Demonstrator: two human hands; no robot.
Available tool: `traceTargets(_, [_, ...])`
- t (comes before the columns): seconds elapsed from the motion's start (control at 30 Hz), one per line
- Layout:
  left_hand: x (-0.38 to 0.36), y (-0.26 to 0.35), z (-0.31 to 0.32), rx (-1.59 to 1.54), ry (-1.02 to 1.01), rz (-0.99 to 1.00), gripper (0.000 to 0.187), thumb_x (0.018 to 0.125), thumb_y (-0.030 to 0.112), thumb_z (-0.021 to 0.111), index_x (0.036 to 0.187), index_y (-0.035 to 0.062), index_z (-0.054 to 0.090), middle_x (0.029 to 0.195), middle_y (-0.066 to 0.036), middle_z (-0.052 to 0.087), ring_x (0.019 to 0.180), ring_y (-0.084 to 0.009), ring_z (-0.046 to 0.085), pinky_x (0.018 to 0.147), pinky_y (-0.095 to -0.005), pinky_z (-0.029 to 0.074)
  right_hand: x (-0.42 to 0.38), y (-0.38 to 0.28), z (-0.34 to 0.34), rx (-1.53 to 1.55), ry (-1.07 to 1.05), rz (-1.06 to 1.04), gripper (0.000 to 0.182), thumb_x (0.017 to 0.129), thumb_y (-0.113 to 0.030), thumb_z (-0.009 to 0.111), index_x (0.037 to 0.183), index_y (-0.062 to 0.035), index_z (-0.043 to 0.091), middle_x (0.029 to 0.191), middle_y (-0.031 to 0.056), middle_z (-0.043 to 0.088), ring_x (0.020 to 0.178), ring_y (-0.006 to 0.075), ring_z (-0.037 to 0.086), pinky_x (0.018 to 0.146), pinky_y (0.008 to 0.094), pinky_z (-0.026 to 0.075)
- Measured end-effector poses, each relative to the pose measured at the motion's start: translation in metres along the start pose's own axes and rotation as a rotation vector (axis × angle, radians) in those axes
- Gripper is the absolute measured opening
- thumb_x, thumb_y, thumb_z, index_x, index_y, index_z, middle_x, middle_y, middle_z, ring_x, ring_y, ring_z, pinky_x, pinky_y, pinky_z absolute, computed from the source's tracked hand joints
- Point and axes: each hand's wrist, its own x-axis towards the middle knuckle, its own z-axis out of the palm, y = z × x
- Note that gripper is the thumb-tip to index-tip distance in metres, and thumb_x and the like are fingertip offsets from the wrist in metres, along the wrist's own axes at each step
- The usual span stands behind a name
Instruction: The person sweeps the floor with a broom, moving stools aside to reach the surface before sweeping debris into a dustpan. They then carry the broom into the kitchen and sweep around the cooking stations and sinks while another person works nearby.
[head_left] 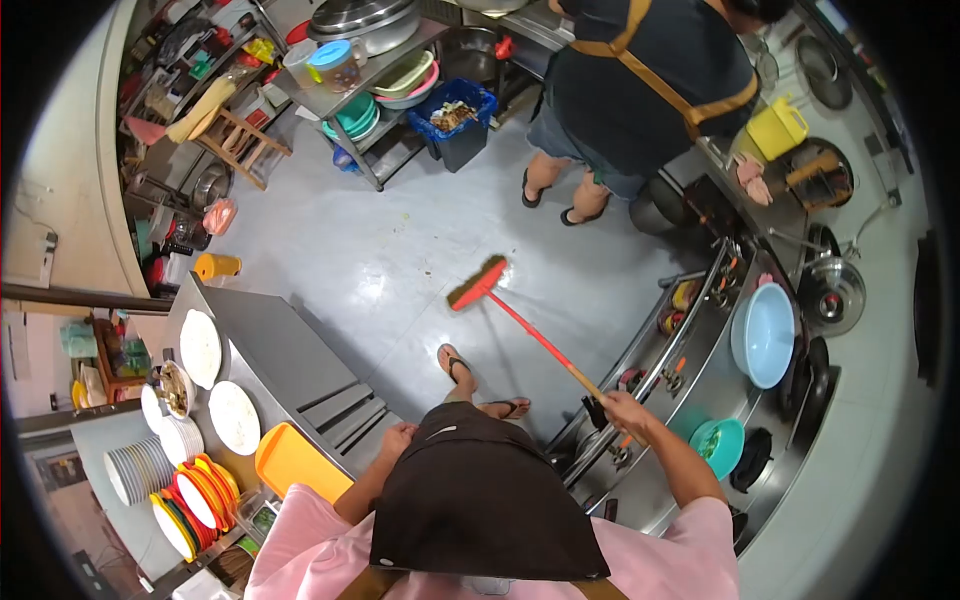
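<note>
My right hand (pixel 625 411) is wrapped round the wooden end of the handle of a red broom (pixel 530 330). The broom's head (pixel 477 284), with dark bristles, rests on the grey floor (pixel 340 230) ahead of my feet. Small bits of debris lie on the floor beyond the bristles. Low at my left side, beside the steel counter, is my left hand (pixel 399 437); its fingers look curled, and whether anything is in them is too small to tell.
A co-worker (pixel 650 80) stands at the back right with their back to me. A lined trash bin (pixel 463 150) stands by a steel table (pixel 340 100). Plates (pixel 235 417) and an orange tray (pixel 300 463) are on the left counter; blue (pixel 763 335) and teal (pixel 717 447) basins sit at right.
</note>
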Motion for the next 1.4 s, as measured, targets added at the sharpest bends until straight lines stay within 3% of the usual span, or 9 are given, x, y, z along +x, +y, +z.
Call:
traceTargets(0.2, [0.051, -0.013, -0.002, -0.077, -0.038, -0.002, 0.024, 0.090, 0.022, 0.058, 0.100, 0.0044, 0.072, 0.088, -0.011, 0.073, 0.080, -0.0207, 0.068, 0.075, -0.0342, 0.052, -0.026, 0.013, -0.038, -0.070, 0.118, 0.132, 0.021, 0.091, -0.023, 0.065, 0.100, -0.0049, 0.059, 0.058, -0.0018, 0.045, 0.043, 0.0088, 0.040, 0.037, 0.0262, 0.032])
traceTargets(0.43, [0.076, 0.000, -0.035, -0.271, 0.076, 0.105, 0.024, 0.092, 0.020, 0.057, 0.102, 0.0049, 0.071, 0.090, -0.009, 0.074, 0.083, -0.0182, 0.069, 0.077, -0.0329, 0.052, 0.079, -0.054, -0.094, -0.249, 0.075, 0.024, 0.029, 0.082, -0.015, 0.067, 0.107, -0.0016, 0.061, 0.058, -0.0017, 0.046, 0.044, 0.0097, 0.042, 0.039, 0.0280, 0.031])
traceTargets(0.5, [0.085, -0.022, -0.039, -0.363, 0.096, 0.079, 0.024, 0.091, 0.021, 0.057, 0.102, 0.0057, 0.071, 0.090, -0.008, 0.074, 0.085, -0.0181, 0.070, 0.078, -0.0326, 0.052, 0.106, -0.109, -0.094, -0.260, 0.023, 0.038, 0.018, 0.085, -0.012, 0.066, 0.101, -0.0043, 0.062, 0.059, -0.0016, 0.047, 0.046, 0.0104, 0.044, 0.041, 0.0272, 0.031])
traceTargets(0.67, [0.069, -0.051, -0.059, -0.083, 0.079, -0.107, 0.026, 0.090, 0.028, 0.058, 0.101, 0.0084, 0.072, 0.090, -0.007, 0.074, 0.088, -0.0186, 0.070, 0.081, -0.0331, 0.052, 0.164, -0.245, -0.035, -0.686, 0.024, -0.038, 0.028, 0.088, -0.017, 0.064, 0.108, 0.0002, 0.059, 0.057, 0.0022, 0.045, 0.044, 0.0125, 0.043, 0.039, 0.0306, 0.034])
traceTargets(0.8, [0.047, -0.051, -0.056, -0.165, 0.146, -0.176, 0.028, 0.089, 0.031, 0.059, 0.099, 0.0090, 0.073, 0.091, -0.008, 0.074, 0.085, -0.0197, 0.070, 0.080, -0.0345, 0.052, 0.147, -0.291, -0.007, -0.962, 0.096, -0.204, 0.032, 0.089, -0.024, 0.063, 0.109, 0.0001, 0.059, 0.056, 0.0030, 0.046, 0.042, 0.0128, 0.043, 0.037, 0.0311, 0.036])
traceTargets(0.9, [0.043, -0.056, -0.044, -0.212, 0.156, -0.198, 0.027, 0.089, 0.031, 0.060, 0.099, 0.0096, 0.073, 0.092, -0.009, 0.074, 0.085, -0.0205, 0.069, 0.081, -0.0348, 0.052, 0.131, -0.280, -0.013, -0.938, 0.005, -0.269, 0.028, 0.089, -0.027, 0.064, 0.103, -0.0027, 0.060, 0.057, 0.0021, 0.046, 0.043, 0.0123, 0.043, 0.037, 0.0299, 0.036])
traceTargets(1.1, [0.059, -0.054, 0.009, -0.320, 0.127, -0.248, 0.025, 0.089, 0.031, 0.060, 0.102, 0.0142, 0.074, 0.093, -0.008, 0.073, 0.088, -0.0225, 0.069, 0.081, -0.0349, 0.052, 0.037, -0.236, 0.013, -0.685, -0.098, -0.049, 0.019, 0.092, -0.023, 0.059, 0.099, -0.0044, 0.059, 0.061, -0.0029, 0.045, 0.046, 0.0091, 0.042, 0.040, 0.0267, 0.034])
traceTargets(1.3, [0.053, -0.005, 0.027, -0.272, 0.181, -0.217, 0.026, 0.090, 0.032, 0.059, 0.103, 0.0134, 0.073, 0.093, -0.008, 0.073, 0.090, -0.0249, 0.069, 0.080, -0.0361, 0.052, 0.107, -0.154, 0.034, -0.459, -0.116, 0.093, 0.012, 0.091, -0.015, 0.059, 0.094, -0.0034, 0.059, 0.057, -0.0002, 0.047, 0.040, 0.0107, 0.043, 0.035, 0.0296, 0.036])
traceTargets(1.4, [0.043, 0.030, 0.018, -0.239, 0.235, -0.214, 0.026, 0.090, 0.032, 0.060, 0.101, 0.0123, 0.073, 0.092, -0.010, 0.073, 0.088, -0.0257, 0.070, 0.080, -0.0369, 0.053, 0.176, -0.165, 0.061, -0.510, -0.203, -0.040, 0.016, 0.090, -0.016, 0.058, 0.084, -0.0021, 0.056, 0.053, 0.0042, 0.049, 0.037, 0.0155, 0.047, 0.035, 0.0331, 0.039])
